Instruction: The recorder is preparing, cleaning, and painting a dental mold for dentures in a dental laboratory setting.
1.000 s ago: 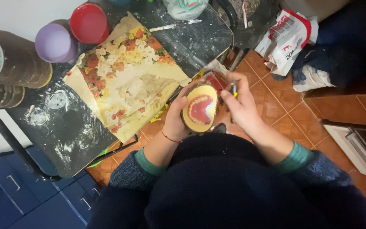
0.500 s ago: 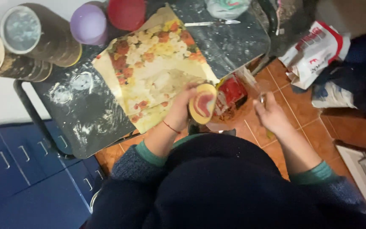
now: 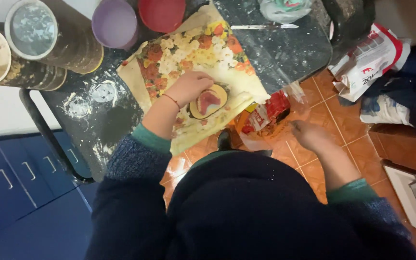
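Dark navy fuzzy sweater, teal cuffs, thin red wrist bracelet [image 3: 171, 100]

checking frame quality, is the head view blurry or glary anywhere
Head view: dim, warm indoor light; right hand softly motion-blurred; left hand on the round yellow mould with pink centre fairly sharp; mild glare on the dusty dark tabletop; wide-angle bending at edges.

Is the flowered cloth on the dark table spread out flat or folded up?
Spread out. The flowered cloth lies open across the dark table, one corner hanging over the near edge, with the left hand pressing a yellow mould onto it.
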